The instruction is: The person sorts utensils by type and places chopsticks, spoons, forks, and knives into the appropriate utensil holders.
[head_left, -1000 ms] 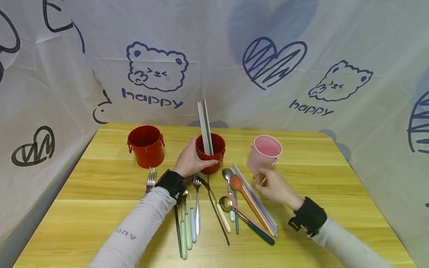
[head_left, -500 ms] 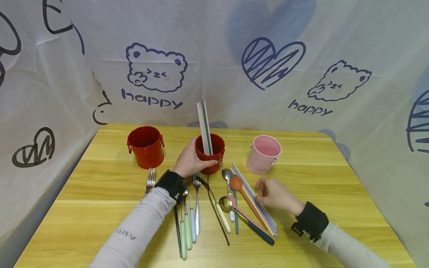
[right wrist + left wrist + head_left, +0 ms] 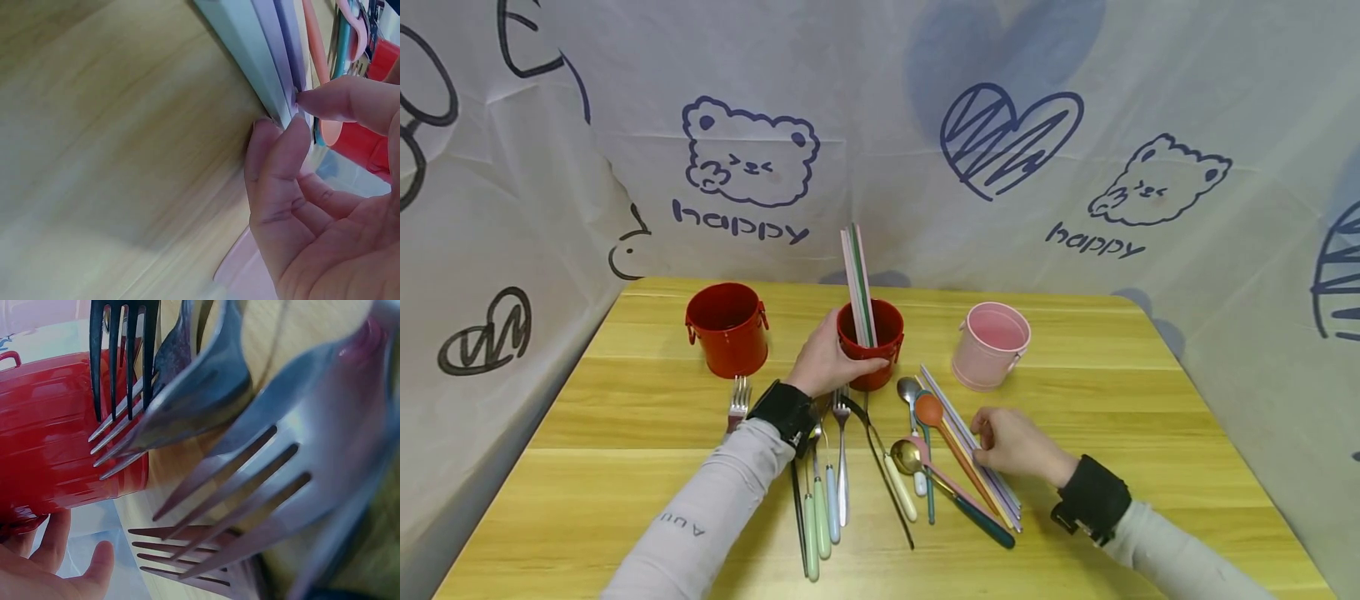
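Observation:
My left hand (image 3: 829, 358) grips the middle red bucket (image 3: 872, 380), its thumb across the front wall. Pink, white and green chopsticks (image 3: 859, 283) stand in that bucket, leaning slightly left. On the right, my right hand (image 3: 1018, 443) is at a bundle of loose chopsticks (image 3: 946, 403) lying on the table. In the right wrist view its thumb and fingertips pinch the pale green and purple chopsticks (image 3: 250, 50) from both sides. An orange spoon (image 3: 929, 410) and a gold spoon (image 3: 907, 457) with a dark green handle lie left of the bundle.
Another red bucket (image 3: 735, 346) stands at the left, and a pink bucket (image 3: 981, 362) at the right. Forks (image 3: 841, 417) and pastel-handled cutlery (image 3: 820, 517) lie below the left hand. A wide fork (image 3: 739, 396) is partly covered by the left sleeve.
My right hand has moved down from beside the pink bucket to the loose chopsticks, and its fingers have settled on them. My left hand and its bucket stay in place.

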{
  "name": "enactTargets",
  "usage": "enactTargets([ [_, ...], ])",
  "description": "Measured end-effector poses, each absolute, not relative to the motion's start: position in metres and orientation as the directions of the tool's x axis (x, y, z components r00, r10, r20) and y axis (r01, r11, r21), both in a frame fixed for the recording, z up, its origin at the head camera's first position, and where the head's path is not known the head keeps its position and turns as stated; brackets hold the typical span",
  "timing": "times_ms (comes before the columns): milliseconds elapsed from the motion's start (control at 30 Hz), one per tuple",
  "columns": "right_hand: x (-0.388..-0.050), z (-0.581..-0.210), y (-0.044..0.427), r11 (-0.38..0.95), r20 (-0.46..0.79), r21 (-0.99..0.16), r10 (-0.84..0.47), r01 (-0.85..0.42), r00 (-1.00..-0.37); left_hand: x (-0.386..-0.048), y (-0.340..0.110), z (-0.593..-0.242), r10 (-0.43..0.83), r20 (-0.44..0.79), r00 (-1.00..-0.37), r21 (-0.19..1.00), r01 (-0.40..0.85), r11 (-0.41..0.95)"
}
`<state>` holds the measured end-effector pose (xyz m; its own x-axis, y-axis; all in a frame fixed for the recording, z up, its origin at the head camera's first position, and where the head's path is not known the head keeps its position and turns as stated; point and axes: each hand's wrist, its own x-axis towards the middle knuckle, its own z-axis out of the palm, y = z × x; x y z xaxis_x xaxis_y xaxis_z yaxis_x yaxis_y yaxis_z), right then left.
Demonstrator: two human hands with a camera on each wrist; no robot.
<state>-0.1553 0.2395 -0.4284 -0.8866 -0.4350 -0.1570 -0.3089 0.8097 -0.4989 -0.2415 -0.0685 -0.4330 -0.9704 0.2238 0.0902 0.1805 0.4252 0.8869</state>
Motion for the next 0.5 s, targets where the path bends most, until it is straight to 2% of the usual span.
enactTargets([
  [500, -0.1599, -0.4302, 0.2292, 0.892, -0.203, -0.398, -0.312, -0.213, -0.928, -0.2399, -0.0686, -0.4300, 0.226, 0.089, -0.970, 0.888, 0.180, 0.423],
])
